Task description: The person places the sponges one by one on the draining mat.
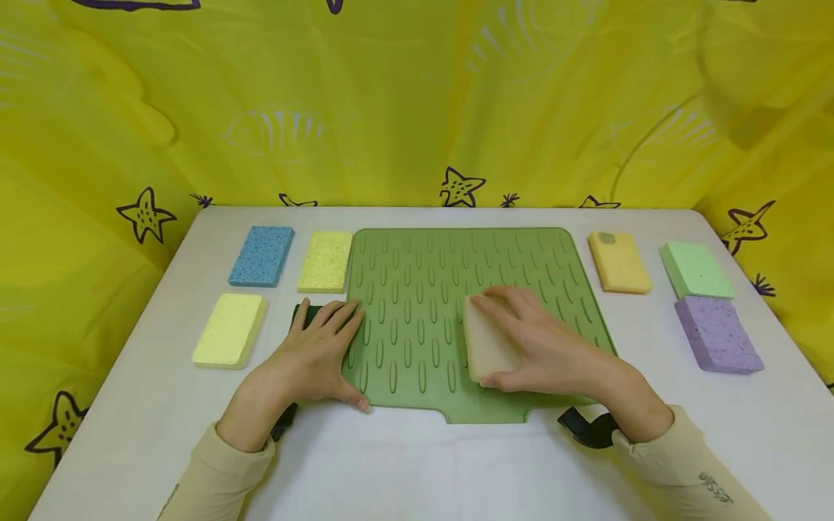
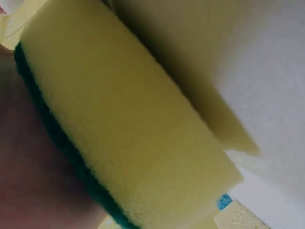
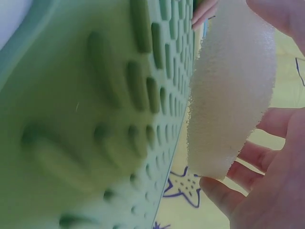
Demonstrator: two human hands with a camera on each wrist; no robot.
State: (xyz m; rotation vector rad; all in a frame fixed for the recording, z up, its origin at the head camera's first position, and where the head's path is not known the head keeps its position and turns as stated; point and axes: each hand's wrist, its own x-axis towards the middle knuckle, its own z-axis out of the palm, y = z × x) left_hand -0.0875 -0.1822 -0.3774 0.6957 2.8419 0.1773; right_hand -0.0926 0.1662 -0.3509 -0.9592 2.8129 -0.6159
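Note:
A green silicone mat point(image 1: 405, 289) with raised ridges lies in the middle of the white table. My right hand point(image 1: 544, 340) pinches a cream sponge point(image 1: 487, 346) by its two ends, close over the mat's right half. From the right wrist view, the cream sponge point(image 3: 228, 90) sits between thumb and fingers with its porous side towards the mat. At the mat's left edge my left hand point(image 1: 313, 365) rests with fingers spread, thumb reaching the front edge. Under that palm is a yellow sponge point(image 2: 124, 114) with a dark green scouring layer on top, mostly hidden in the head view.
On the left lie a blue sponge point(image 1: 262, 256), a speckled yellow sponge point(image 1: 325, 261) and a pale yellow sponge point(image 1: 228, 329). An orange sponge point(image 1: 620, 264), a mint green sponge point(image 1: 696, 269) and a purple sponge point(image 1: 718, 333) lie right. A yellow patterned curtain point(image 1: 391, 94) surrounds the table.

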